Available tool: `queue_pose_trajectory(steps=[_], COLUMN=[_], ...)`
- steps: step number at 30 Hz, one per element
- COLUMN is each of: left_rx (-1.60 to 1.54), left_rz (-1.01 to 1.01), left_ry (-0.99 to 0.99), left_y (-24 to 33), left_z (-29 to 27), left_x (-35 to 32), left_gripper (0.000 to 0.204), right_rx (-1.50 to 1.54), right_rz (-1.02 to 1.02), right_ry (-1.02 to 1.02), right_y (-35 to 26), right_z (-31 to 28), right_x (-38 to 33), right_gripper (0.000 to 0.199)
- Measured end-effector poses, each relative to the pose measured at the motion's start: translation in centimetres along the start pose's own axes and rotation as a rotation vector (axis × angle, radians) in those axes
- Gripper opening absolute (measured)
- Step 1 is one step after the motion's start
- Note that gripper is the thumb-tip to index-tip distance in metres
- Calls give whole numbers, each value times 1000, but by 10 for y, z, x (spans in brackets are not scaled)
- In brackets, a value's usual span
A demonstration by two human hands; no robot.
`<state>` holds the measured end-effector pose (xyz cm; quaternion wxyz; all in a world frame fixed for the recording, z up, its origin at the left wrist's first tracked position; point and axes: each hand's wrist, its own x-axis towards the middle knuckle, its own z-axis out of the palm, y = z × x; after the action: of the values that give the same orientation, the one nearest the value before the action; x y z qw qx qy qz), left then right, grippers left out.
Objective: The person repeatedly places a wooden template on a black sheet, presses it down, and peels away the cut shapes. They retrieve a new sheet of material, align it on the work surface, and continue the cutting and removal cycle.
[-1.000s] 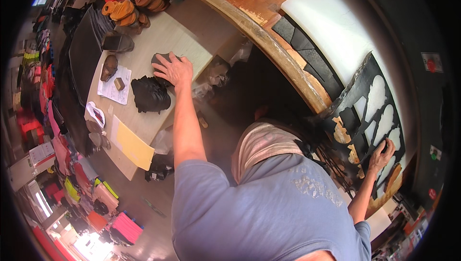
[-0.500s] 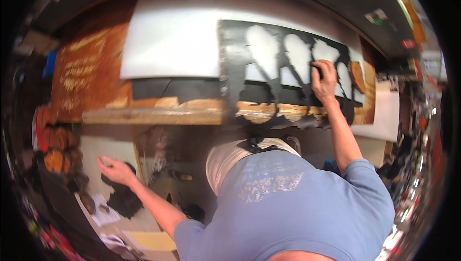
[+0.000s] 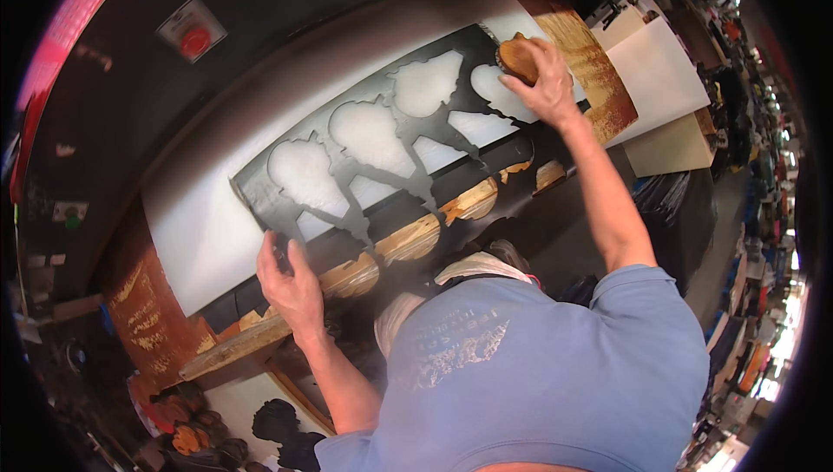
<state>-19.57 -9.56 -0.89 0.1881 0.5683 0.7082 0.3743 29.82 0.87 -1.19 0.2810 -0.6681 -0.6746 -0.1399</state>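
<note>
A black stencil [image 3: 408, 138] with large cut-out shapes leans against a white board [image 3: 204, 233] above a wooden ledge [image 3: 252, 337]. My left hand [image 3: 292, 279] grips the stencil's lower left corner, fingers curled over its edge. My right hand [image 3: 547, 73] is raised to the stencil's upper right corner and holds a round brown pad [image 3: 518, 56] pressed against it. My blue shirt fills the lower middle of the view.
A red round button [image 3: 195, 39] sits on the dark wall at upper left. A rusty brown panel [image 3: 147, 316] stands left of the ledge. White and tan boards [image 3: 659, 73] lean at the right. Black cut shapes [image 3: 278, 424] lie on a table below left.
My left hand has left the black object on the table and come up to the stencil's lower left corner. My right hand stayed at the stencil. My head has swung round.
</note>
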Motion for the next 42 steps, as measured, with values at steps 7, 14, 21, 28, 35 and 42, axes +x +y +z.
queue_pose_trajectory(steps=[7,14,21,28,35,42], left_rx=[-363,-449,-667,-638,-437,-501], left_rz=[-302,-414,-518,-358,-141,-37], left_ry=[183,251,179,121,-95,-361], left_y=[-17,-24,-13,-8,1,16], left_z=[7,-5,-4,20,47,47], left_x=[8,-5,-28,16,27,27], left_gripper=[68,72,25,31,44,38], right_rx=[85,120,-155,143,520,878], right_rz=[102,235,201,262,775,1035], right_ry=[-378,-293,-144,-40,72,17], right_y=[79,98,102,-8,-48,-115], right_z=[13,15,14,-13,-51,-110], right_x=[6,19,0,-102,-122,-224], right_gripper=[97,91,76,48,57,29])
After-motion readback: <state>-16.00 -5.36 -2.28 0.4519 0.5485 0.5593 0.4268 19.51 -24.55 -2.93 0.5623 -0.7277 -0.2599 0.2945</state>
